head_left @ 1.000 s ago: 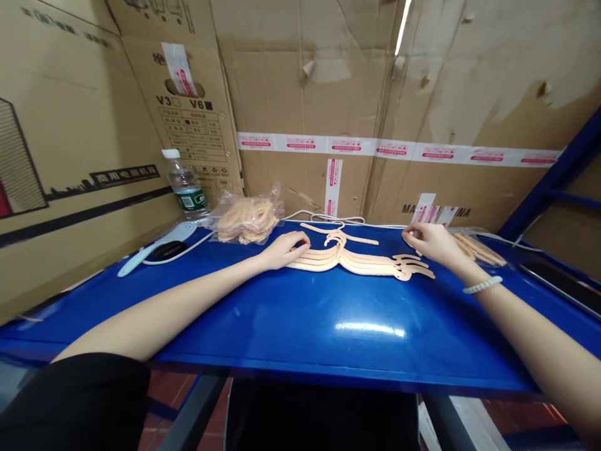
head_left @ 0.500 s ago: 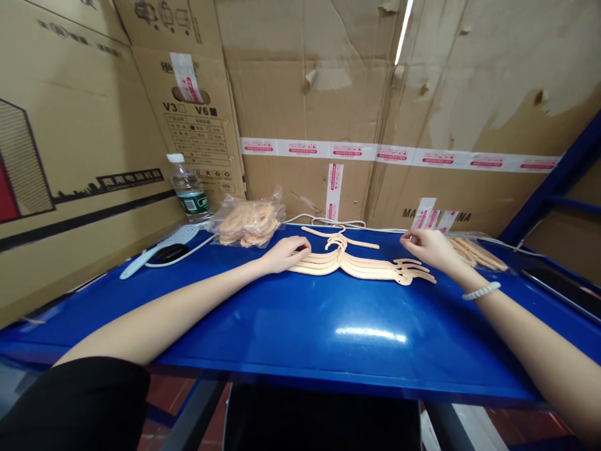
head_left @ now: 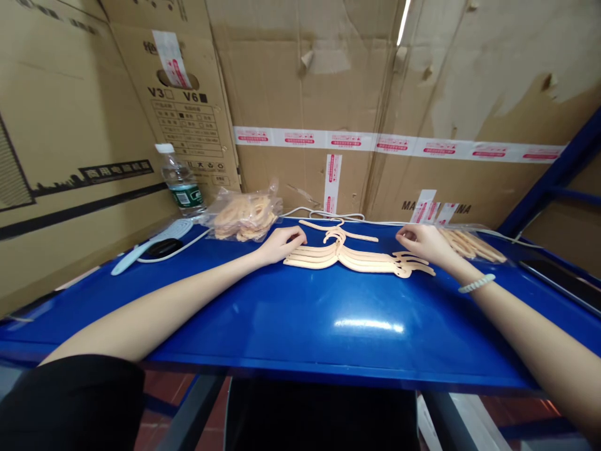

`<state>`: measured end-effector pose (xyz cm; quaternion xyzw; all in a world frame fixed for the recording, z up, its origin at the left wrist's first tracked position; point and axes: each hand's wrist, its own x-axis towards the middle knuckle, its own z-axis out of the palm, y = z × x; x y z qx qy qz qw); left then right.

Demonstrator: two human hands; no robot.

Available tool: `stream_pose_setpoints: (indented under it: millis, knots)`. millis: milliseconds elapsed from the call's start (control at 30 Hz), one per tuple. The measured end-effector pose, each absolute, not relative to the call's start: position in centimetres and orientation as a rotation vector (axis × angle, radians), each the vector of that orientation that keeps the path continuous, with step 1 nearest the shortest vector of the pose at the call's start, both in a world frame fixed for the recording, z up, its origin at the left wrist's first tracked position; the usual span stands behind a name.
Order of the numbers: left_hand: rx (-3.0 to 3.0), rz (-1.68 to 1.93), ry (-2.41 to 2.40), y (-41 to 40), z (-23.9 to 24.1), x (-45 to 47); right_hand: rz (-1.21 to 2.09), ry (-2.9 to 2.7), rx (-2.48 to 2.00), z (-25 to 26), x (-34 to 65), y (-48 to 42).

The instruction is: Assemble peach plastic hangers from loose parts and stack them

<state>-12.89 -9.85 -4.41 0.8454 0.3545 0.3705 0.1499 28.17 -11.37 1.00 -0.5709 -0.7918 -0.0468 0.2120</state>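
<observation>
Several peach plastic hangers (head_left: 361, 259) lie overlapped in a row on the blue table (head_left: 300, 319). My left hand (head_left: 280, 243) rests on their left ends with its fingers curled down onto them. My right hand (head_left: 422, 244) hovers over their right ends, the fingers drawn together in a pinch; what they hold, if anything, I cannot make out. One more hanger (head_left: 338, 230) lies just behind the row. A white bead bracelet (head_left: 476, 284) sits on my right wrist.
A clear bag of peach parts (head_left: 244, 217) lies at the back left, and another flat bag (head_left: 469, 244) beside my right hand. A water bottle (head_left: 179, 181), a white hand-held device (head_left: 150, 243) and a white cable (head_left: 328, 216) are at the back. Cardboard walls (head_left: 328, 94) surround the table.
Both hands stay at the ends of the hanger row; my right hand has crept slightly left. The view itself has shifted a little.
</observation>
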Motion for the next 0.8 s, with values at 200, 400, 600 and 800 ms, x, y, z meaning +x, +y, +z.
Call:
stream_pose_setpoints:
  millis: [200,400,600,800]
  knots:
    - [2.441,1.063,1.017,-9.7,-4.6,-13.0,-0.054,-2.228,-1.489,0.8,27.9,-11.2]
    - [2.454,1.044,1.018,-9.7,-4.5,-13.0,-0.008,-2.305,-1.404,0.7,27.8,-11.1]
    - [2.463,1.025,1.013,-9.8,-4.5,-13.0,0.043,-2.355,-1.377,0.0,27.7,-10.7]
    - [2.408,1.074,1.007,-9.6,-4.5,-12.9,0.105,-2.388,-1.349,0.3,27.2,-10.7]
